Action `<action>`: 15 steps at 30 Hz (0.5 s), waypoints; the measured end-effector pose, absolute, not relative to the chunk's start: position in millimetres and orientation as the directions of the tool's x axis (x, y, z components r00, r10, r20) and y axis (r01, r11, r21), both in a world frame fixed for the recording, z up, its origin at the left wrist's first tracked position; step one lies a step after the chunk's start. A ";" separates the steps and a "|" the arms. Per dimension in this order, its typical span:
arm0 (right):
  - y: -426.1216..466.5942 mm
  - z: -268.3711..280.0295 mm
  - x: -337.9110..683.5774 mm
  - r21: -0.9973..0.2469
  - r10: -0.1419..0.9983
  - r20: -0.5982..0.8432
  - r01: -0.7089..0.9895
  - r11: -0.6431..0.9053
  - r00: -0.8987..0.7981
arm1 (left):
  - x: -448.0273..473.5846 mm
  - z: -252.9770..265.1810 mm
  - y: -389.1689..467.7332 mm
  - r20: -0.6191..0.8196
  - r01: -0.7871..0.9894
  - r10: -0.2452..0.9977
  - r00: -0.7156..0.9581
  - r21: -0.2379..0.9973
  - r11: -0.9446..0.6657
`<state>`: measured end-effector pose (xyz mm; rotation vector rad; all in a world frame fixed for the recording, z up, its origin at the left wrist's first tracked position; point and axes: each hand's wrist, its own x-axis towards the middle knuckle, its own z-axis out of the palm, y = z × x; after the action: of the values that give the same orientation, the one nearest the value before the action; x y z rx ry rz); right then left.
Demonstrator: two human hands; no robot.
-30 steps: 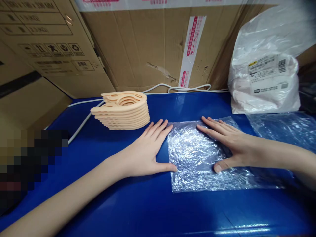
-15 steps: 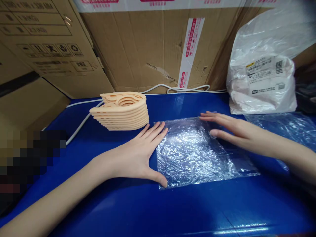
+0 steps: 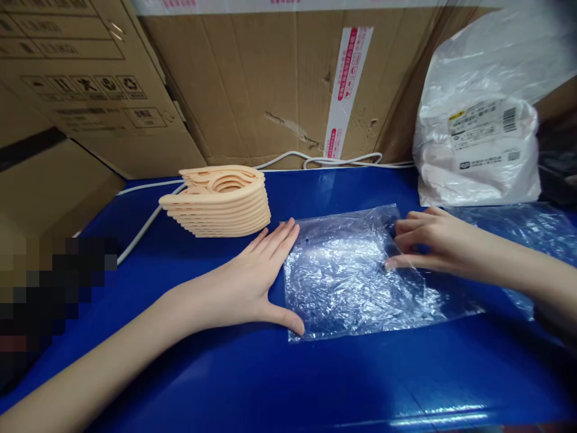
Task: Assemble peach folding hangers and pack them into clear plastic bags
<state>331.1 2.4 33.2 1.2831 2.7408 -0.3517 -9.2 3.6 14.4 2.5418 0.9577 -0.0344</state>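
A clear, crinkled plastic bag point(image 3: 347, 288) lies flat on the blue tabletop point(image 3: 288, 385). My left hand point(image 3: 247, 285) is open, its fingers stretched out and thumb spread, resting along the bag's left edge. On the other side, my right hand point(image 3: 428, 240) has its fingers curled and its thumb over the plastic near the bag's right part, closed on the film there. Beyond my left fingertips stands a stack of peach-coloured plastic hangers point(image 3: 220, 207), apparently folded together.
More clear plastic film point(image 3: 536, 240) lies under and beyond my right forearm. A white plastic package point(image 3: 478, 150) with a label stands at the back right. Large cardboard boxes point(image 3: 252, 84) line the back, with a white cable point(image 3: 148, 222) along their foot.
My right hand has moved slightly right, and its stretched fingers have curled in on the plastic bag. The bag's right part has shifted a little. My left hand stays at the left edge.
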 end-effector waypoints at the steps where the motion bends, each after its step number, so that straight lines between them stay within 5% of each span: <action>1: 2.4 33.7 329.9 -0.187 0.738 -0.178 0.759 0.624 -0.651 | -9.4 14.1 3.7 -0.176 0.641 0.628 0.758 0.380 -0.667; 9: -2.6 20.8 313.2 -0.386 0.687 0.008 0.632 0.672 -0.726 | -8.3 15.3 4.9 -0.210 0.656 0.634 0.744 0.412 -0.633; 15: -15.3 11.9 297.9 -0.389 0.647 -0.048 0.611 0.690 -0.761 | -8.9 13.7 6.4 -0.158 0.618 0.623 0.767 0.443 -0.649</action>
<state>297.9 -15.3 11.9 1.1090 2.9723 -0.6301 -8.9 6.4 13.7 2.4827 0.9339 0.0117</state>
